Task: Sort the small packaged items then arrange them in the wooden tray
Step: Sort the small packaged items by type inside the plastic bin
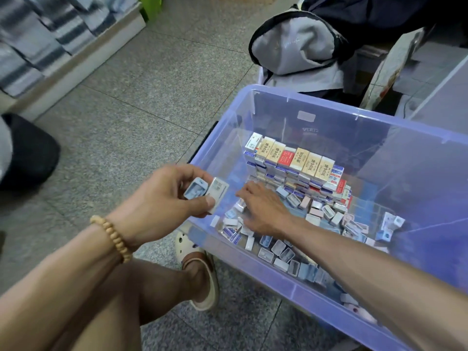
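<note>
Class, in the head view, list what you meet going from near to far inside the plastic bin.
Loose small boxes → right hand → stacked rows of boxes → far wall of the bin.

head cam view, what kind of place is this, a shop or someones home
Probably a small shop or its stockroom, though that is a guess. A clear plastic bin holds many small packaged boxes stacked in rows, a low shelf displays packaged goods, and the floor is speckled stone tile.

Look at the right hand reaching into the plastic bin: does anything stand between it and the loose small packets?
Nothing visible does. The right hand is already inside the open purple bin, fingers down among the loose packets. No lid or other object covers them.
</note>
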### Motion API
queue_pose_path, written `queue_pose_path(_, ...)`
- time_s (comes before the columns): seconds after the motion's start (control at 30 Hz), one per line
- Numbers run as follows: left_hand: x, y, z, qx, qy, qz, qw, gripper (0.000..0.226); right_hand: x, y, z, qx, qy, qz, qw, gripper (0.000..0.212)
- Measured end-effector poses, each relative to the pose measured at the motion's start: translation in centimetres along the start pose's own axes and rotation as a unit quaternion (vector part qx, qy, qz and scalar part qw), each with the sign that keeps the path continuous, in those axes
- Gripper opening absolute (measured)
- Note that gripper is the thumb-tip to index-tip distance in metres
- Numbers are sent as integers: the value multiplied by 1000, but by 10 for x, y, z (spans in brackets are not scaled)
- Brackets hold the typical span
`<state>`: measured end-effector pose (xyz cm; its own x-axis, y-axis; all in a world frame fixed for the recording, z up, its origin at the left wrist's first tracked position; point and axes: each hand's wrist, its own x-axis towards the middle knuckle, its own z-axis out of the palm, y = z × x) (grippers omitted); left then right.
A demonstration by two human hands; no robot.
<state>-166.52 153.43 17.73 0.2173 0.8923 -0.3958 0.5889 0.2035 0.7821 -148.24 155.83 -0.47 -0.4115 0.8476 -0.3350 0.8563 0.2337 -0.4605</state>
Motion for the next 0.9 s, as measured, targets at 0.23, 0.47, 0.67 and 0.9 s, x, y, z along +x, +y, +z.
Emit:
queue_pose_path(0.23, -5, -4, -7, -117, -8, -5, 993, 24, 10, -10, 7, 22, -121, -29, 992, 54)
queue_pose_path(0.47, -2, -5, -7, -105, -19, -5, 994, 28, 5, -13, 11, 116, -138, -71, 981, 65)
queue_pose_path(0.67, 1, -4, -5, -76, -19, -7, 997, 20, 2, 0, 5, 93, -240, -55, 965, 43)
queue_pose_path(0.9, 4, -3, -5, -51, -31, -9, 998, 19, 6, -7, -6, 128, -232, -53, 963, 79)
